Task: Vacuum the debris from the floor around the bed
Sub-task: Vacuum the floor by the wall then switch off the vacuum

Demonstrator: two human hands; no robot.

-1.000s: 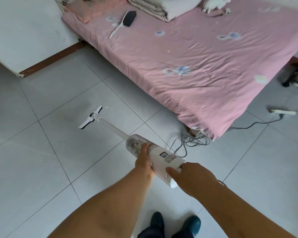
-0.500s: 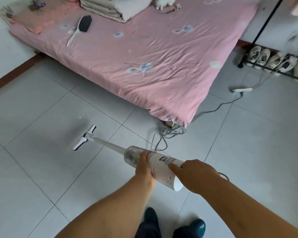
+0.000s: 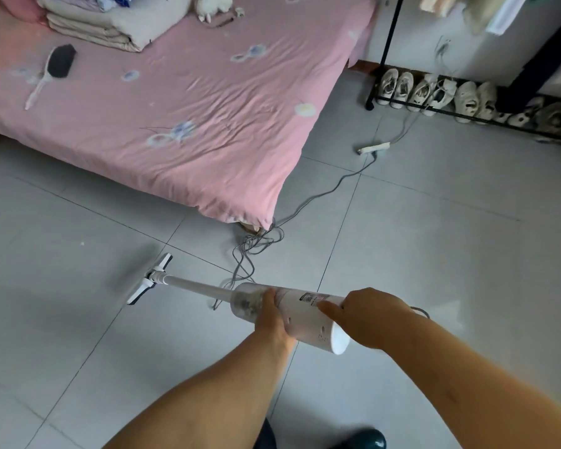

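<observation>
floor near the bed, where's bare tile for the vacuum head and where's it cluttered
Bare tile: left of the vacuum head along the bed, and the stretch right of the cord, short of the shoe rack. Crowded: the cord tangle at the bed corner and the power strip.

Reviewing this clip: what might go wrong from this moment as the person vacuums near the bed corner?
1. The cord tangle lies on the floor close to the vacuum tube. Sweeping the floor head toward it might snag it or suck it in.
2. That cord runs to the power strip, so a tug could drag or unplug it.
3. A white speck left of the head may get missed.
</observation>
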